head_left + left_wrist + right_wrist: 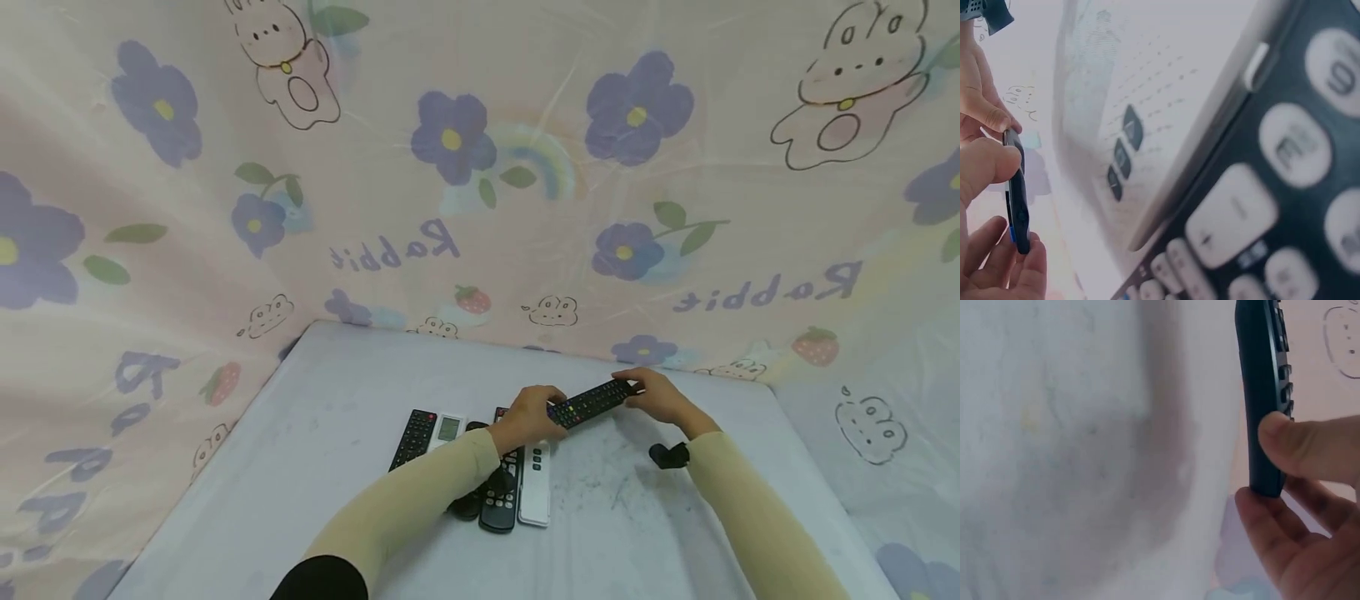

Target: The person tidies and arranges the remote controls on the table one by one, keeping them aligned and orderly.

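A black remote control [591, 404] with rows of small buttons is held up between both hands, above the table to the right of a row of remotes. The left hand [529, 417] grips its near left end, thumb on one face and fingers round the other side in the left wrist view. At the far right end, the right hand [657, 397] pinches it; the right wrist view shows the thumb [1291, 440] against its side and fingers at its end. Beneath the left hand lie a white remote [536, 492] and a black remote with round pale buttons [498, 508].
Farther left in the row are a black remote [414, 437], a white remote with a small screen [449, 427] and another dark remote [467, 505], partly hidden by the left sleeve. The white table [322, 392] meets a patterned curtain [525, 208] at the back and sides.
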The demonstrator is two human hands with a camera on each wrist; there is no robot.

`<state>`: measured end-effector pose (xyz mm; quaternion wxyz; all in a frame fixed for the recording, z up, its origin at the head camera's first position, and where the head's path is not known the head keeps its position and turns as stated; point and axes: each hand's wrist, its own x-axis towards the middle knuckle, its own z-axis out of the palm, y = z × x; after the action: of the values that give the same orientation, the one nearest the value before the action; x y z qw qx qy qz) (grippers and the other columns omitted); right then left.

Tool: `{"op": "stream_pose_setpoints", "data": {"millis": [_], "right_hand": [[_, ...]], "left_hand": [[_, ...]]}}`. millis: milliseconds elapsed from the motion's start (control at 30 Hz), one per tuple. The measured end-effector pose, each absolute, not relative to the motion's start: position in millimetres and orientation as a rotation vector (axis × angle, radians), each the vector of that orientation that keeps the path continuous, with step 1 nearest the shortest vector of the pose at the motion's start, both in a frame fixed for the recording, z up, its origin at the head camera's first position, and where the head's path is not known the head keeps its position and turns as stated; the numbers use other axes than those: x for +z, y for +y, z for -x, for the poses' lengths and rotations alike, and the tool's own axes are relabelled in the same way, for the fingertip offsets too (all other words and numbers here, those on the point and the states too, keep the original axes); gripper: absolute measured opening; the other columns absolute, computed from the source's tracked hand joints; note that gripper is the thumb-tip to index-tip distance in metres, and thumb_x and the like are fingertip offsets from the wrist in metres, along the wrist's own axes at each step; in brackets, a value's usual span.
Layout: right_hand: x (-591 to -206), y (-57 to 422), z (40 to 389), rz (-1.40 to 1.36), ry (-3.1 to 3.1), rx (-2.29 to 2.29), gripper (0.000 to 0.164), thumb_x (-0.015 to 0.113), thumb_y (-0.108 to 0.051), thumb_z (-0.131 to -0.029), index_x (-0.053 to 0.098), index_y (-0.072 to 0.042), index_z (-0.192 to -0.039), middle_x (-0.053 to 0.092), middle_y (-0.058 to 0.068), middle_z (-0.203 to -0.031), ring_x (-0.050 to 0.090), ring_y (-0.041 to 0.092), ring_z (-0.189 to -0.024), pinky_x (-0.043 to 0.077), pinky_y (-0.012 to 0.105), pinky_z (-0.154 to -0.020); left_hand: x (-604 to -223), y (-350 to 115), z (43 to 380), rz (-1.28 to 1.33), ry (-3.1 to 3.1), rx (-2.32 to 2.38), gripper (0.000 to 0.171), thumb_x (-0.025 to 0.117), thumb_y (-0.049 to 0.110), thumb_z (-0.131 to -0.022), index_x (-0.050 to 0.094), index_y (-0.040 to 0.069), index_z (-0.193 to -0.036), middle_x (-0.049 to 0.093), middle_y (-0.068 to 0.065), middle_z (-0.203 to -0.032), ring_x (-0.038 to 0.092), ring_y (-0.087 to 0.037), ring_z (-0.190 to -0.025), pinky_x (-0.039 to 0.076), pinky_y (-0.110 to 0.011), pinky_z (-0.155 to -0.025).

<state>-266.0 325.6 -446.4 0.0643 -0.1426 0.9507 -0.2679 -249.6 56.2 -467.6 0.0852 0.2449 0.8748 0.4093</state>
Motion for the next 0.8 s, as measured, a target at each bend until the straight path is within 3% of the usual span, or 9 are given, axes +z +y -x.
{"op": "stream_pose_setpoints", "data": {"millis": [333, 500, 633, 800], "right_hand": [[-438.4, 327.1, 253.7, 0.498, 2.855, -0.860, 0.049, 0.061, -0.008, -0.079, 0.047, -0.008, -0.126, 0.041, 0.021, -0.124, 0.054, 0.039, -0.099, 0.049, 0.040, -0.073], [-441.6, 321.1, 245.0, 0.494, 2.831, -0.875, 0.048, 0.062, -0.014, -0.080, 0.047, -0.012, -0.126, 0.044, 0.019, -0.117, 0.055, 0.037, -0.097, 0.050, 0.037, -0.073], [-443.5, 317.2, 238.0, 0.517, 2.792, -0.928, 0.049, 0.062, -0.019, -0.081, 0.046, -0.011, -0.126, 0.042, 0.018, -0.123, 0.055, 0.036, -0.098, 0.050, 0.037, -0.074], [-441.6, 312.7, 230.4, 0.486, 2.769, -0.984, 0.050, 0.063, -0.031, -0.079, 0.047, -0.021, -0.125, 0.042, 0.011, -0.129, 0.056, 0.028, -0.098, 0.049, 0.035, -0.073]], "left_hand": [[-453.9, 52.3, 256.1, -0.785, 2.706, 1.041, 0.054, 0.078, 0.023, -0.062, 0.059, 0.016, -0.112, 0.060, 0.004, -0.105, 0.054, -0.006, -0.093, 0.044, -0.020, -0.081], [-451.4, 41.2, 254.9, -0.785, 2.660, 0.972, 0.050, 0.078, 0.023, -0.063, 0.061, 0.016, -0.109, 0.060, 0.005, -0.101, 0.053, -0.005, -0.088, 0.045, -0.017, -0.076], [-447.7, 28.7, 253.9, -0.828, 2.606, 0.933, 0.050, 0.078, 0.026, -0.063, 0.060, 0.019, -0.109, 0.059, 0.008, -0.100, 0.053, -0.003, -0.087, 0.045, -0.017, -0.075], [-443.2, 12.9, 255.6, -0.879, 2.565, 0.928, 0.052, 0.077, 0.029, -0.064, 0.058, 0.023, -0.111, 0.057, 0.010, -0.105, 0.053, -0.006, -0.093, 0.045, -0.020, -0.078]]}}
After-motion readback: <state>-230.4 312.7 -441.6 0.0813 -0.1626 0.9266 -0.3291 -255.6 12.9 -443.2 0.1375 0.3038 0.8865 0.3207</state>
